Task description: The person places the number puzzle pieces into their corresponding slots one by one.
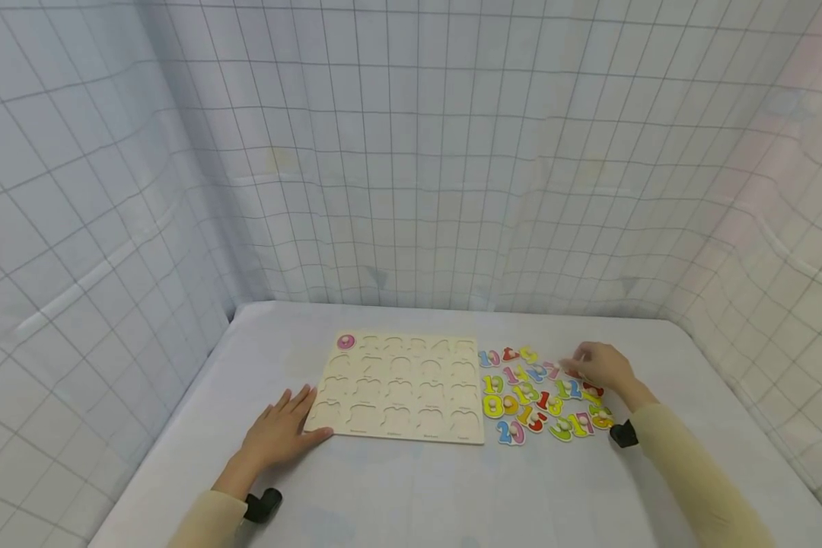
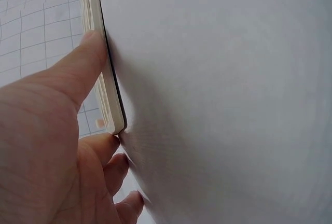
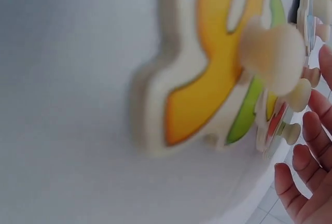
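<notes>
A pale wooden puzzle board point(image 1: 400, 390) with rows of empty number slots lies flat on the table; one pink piece point(image 1: 345, 342) sits in its far left slot. My left hand point(image 1: 282, 432) rests flat on the table at the board's near left corner. Its thumb point(image 2: 85, 60) presses the board's edge point(image 2: 111, 99). A heap of coloured number pieces point(image 1: 537, 397) with small knobs lies right of the board. My right hand point(image 1: 599, 367) reaches over the heap's far side, its fingers point(image 3: 306, 172) loosely extended and holding nothing that shows. A yellow piece point(image 3: 207, 79) fills the right wrist view.
The white table point(image 1: 411, 495) is closed in by gridded white cloth walls point(image 1: 411, 167) at the back and both sides. Bare tabletop stretches in front of the board and behind it.
</notes>
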Tool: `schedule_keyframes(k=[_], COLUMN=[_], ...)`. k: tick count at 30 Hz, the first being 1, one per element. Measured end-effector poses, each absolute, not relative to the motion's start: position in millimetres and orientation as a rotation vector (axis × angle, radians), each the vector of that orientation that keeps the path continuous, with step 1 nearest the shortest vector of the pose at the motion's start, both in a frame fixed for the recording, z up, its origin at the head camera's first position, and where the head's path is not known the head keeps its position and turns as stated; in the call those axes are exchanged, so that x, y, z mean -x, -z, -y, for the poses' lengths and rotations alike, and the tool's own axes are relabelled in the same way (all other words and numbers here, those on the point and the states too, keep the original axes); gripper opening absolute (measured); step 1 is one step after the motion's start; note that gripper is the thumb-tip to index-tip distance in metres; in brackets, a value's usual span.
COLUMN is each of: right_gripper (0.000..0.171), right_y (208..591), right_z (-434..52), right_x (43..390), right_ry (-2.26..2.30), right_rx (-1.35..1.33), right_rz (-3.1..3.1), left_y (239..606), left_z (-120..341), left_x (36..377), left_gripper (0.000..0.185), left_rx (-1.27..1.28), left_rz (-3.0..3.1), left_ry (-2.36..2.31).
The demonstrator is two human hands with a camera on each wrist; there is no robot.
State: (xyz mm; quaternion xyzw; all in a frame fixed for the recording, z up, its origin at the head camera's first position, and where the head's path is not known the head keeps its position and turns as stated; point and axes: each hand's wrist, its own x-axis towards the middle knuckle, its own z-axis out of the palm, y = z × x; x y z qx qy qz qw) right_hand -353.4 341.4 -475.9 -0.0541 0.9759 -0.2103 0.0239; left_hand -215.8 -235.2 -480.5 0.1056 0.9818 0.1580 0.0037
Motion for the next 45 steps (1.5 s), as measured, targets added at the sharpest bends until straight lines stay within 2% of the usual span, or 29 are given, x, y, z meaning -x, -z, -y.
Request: schedule_keyframes(k=[11,23,29,34,45], right_gripper=[0.039,0.037,0.031,0.034,0.032], right_y=[475.2,469.1,457.7,453.7,439.8], right_z=[-341.7,-326.1,-295.8,-262.8,-167.4], right_x=[345.2,353.4,362.6,377.1,393.3], right_ry=[0.685,0.714,0.721,0.690,0.691], right_rx=[0.231,0.377,0.383,0.412,0.582], right_rz=[-3.007,-3.146,-3.154,-3.161,-3.146], left_y=[474.0,475.3,474.8,475.3,471.8], left_z=[232.9,234.9,233.5,233.6,232.6], left_x=[213.3,213.6,214.2,213.2,210.0], left_gripper=[0.088,0.089,0.088,0.088,0.087], left_rx=[-0.322,-0.336,-0.336,-0.329,-0.333], left_rz=[-3.069,-3.062,-3.056,-3.054,-3.057], left_ry=[-0.500,-0.493,-0.496,-0.499,-0.511])
